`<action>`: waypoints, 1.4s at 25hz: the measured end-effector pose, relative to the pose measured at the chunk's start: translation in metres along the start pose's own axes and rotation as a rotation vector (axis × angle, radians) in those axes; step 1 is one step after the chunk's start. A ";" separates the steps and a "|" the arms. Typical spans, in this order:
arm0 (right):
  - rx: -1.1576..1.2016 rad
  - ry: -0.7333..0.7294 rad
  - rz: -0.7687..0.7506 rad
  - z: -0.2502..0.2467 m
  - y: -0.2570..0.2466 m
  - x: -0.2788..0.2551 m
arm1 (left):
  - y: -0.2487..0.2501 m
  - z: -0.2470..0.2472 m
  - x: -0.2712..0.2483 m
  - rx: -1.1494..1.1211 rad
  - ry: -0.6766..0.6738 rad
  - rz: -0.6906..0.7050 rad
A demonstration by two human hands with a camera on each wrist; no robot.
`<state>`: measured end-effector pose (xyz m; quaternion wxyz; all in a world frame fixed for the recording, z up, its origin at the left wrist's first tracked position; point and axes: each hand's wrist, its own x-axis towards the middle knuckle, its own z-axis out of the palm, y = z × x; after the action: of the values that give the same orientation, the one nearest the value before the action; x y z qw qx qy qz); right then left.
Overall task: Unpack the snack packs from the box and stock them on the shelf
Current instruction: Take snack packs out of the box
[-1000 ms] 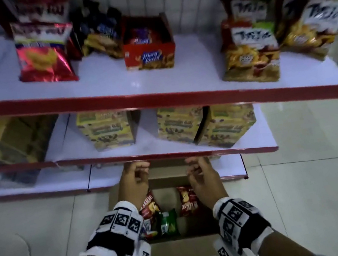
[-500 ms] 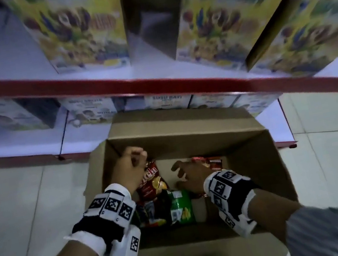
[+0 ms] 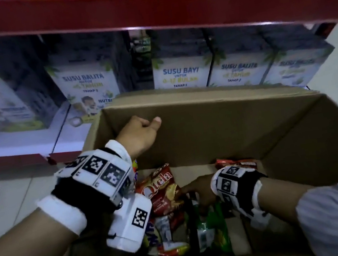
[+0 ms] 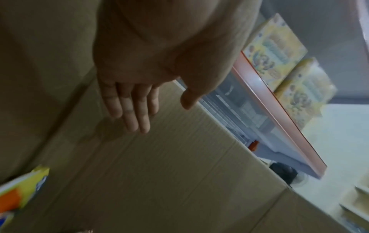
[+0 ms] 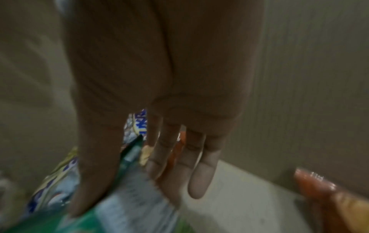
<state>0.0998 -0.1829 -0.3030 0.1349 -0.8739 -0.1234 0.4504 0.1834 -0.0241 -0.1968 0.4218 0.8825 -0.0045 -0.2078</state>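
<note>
**Right hand reaches the green pack in the box**

An open cardboard box (image 3: 220, 132) sits on the floor in front of a shelf (image 3: 144, 17) with a red edge. Snack packs lie in its bottom: a red pack (image 3: 163, 189) at the left, a green pack (image 3: 210, 228) just beside it, and another red pack (image 3: 236, 162) against the far wall.

The right hand (image 3: 199, 192) is deep in the box. In the right wrist view its thumb and fingers (image 5: 197, 178) straddle the top edge of the green pack (image 5: 127, 205); the picture is blurred, so it seems to be closing on the pack, but I cannot tell whether it grips it.

The left hand (image 3: 140, 135) hangs over the box near its far left corner, holding nothing. From the left wrist its fingers (image 4: 131, 107) look straight and relaxed against the cardboard wall.

Milk cartons (image 3: 179, 74) stand on the lowest shelf behind the box.
</note>
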 end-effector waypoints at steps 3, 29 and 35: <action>-0.016 -0.029 -0.030 -0.026 -0.009 -0.017 | 0.007 -0.004 -0.012 0.150 -0.072 0.038; 0.911 0.876 -0.385 -0.112 -0.068 -0.197 | 0.030 -0.071 -0.083 -0.832 -0.335 0.424; 0.899 0.983 -0.466 -0.112 -0.066 -0.176 | 0.030 -0.062 -0.089 -0.750 -0.380 0.416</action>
<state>0.0864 -0.1949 -0.0850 0.6160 -0.7865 -0.0339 -0.0298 0.1301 0.0191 -0.1069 0.7360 0.5958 -0.1830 -0.2642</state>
